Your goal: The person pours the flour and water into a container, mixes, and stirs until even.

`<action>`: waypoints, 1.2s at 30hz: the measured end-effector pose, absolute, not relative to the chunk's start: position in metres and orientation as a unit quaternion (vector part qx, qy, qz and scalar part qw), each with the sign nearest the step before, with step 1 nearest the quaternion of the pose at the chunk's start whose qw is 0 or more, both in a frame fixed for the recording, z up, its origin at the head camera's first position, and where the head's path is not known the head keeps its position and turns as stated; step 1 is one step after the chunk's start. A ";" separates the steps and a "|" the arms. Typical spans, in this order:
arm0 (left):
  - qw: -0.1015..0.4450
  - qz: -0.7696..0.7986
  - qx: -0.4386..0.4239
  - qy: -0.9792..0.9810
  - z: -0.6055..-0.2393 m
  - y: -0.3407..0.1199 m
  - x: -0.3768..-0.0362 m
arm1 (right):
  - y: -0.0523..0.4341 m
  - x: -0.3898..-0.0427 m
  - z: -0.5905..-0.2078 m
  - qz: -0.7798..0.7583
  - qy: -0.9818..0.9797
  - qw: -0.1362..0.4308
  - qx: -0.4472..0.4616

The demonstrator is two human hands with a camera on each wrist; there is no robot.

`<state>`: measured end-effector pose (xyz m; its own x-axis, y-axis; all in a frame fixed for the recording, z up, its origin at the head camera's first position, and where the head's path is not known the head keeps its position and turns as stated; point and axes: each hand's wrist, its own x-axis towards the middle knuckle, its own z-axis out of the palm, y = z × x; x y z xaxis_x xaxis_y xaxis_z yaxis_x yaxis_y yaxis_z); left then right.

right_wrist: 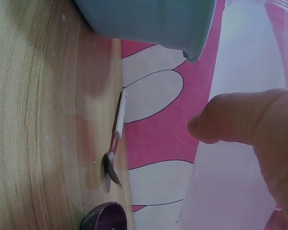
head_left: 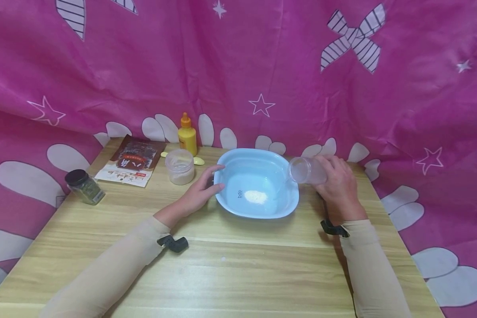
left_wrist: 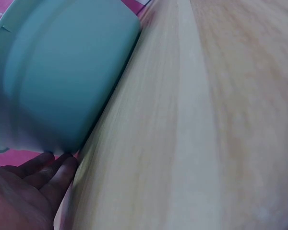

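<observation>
A light blue basin (head_left: 230, 174) stands upright on the table, with a white patch of powder (head_left: 255, 197) on its bottom beside a small dark print. My left hand (head_left: 196, 193) holds the basin at its left side, thumb and forefinger over the rim. In the left wrist view, the other fingers (left_wrist: 60, 184) reach against the outer wall. My right hand (head_left: 338, 183) grips a translucent plastic cup (head_left: 312, 171), tipped so its mouth hangs over the basin's right rim. A thin clear stream runs from it into the basin. The right thumb (right_wrist: 230, 117) lies along the cup's side.
Left of the basin are a tub of pale powder (head_left: 180, 168), a light yellow spoon (head_left: 198, 161), a yellow dropper bottle (head_left: 187, 137), a brown-and-white packet (head_left: 131, 161) and a black-lidded jar (head_left: 85, 187). A white-handled spoon (right_wrist: 116, 139) and dark bowl (right_wrist: 105, 218) lie right. A pink curtain (head_left: 238, 66) hangs behind.
</observation>
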<state>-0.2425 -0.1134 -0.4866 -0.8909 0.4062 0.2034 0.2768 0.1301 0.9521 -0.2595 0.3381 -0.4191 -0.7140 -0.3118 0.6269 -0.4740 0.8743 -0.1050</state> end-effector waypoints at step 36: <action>0.056 0.618 0.225 0.751 -0.484 -0.115 -0.241 | 0.338 -0.260 -0.420 0.124 -0.910 0.324 0.225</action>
<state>-0.2409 -0.1148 -0.4839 -0.8922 0.4081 0.1936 0.2686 0.1347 0.9538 -0.2601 0.3378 -0.4199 -0.6879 -0.3296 0.6466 -0.4907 0.8677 -0.0798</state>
